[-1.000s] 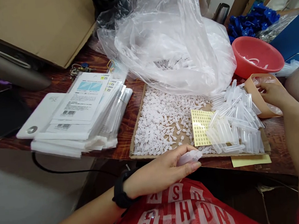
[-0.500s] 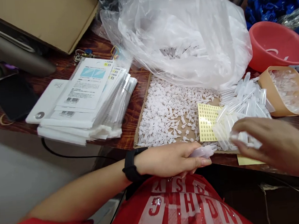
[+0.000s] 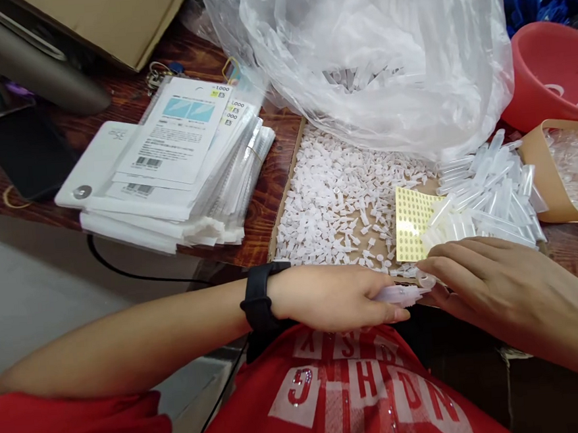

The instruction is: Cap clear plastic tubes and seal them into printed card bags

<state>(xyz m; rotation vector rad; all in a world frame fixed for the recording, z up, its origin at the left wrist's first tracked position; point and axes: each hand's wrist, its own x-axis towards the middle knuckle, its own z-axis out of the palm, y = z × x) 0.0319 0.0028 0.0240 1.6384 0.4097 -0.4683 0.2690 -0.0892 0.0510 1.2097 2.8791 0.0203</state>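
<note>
My left hand [image 3: 337,297], a black band on its wrist, is closed round a translucent plastic tube [image 3: 397,294] with a narrow nozzle pointing right. My right hand [image 3: 492,285] pinches a small clear cap [image 3: 426,279] right at the nozzle's tip; whether the two touch I cannot tell. Behind my right hand lies a heap of clear tubes [image 3: 495,185], beside a yellow sticker sheet [image 3: 411,224]. Many small white nozzle pieces [image 3: 312,201] are spread over the cardboard tray [image 3: 287,183].
A large plastic bag [image 3: 376,124] of parts stands behind the tray. To the right are a red bowl [image 3: 532,87] and a tan container [image 3: 537,159] of clear pieces. Stacked printed packages [image 3: 170,152] and a dark flat object [image 3: 27,152] lie on the left.
My right hand has moved left and down from the tube heap to the nozzle tip, bringing the cap. My left hand keeps holding the tube. The view has shifted slightly.
</note>
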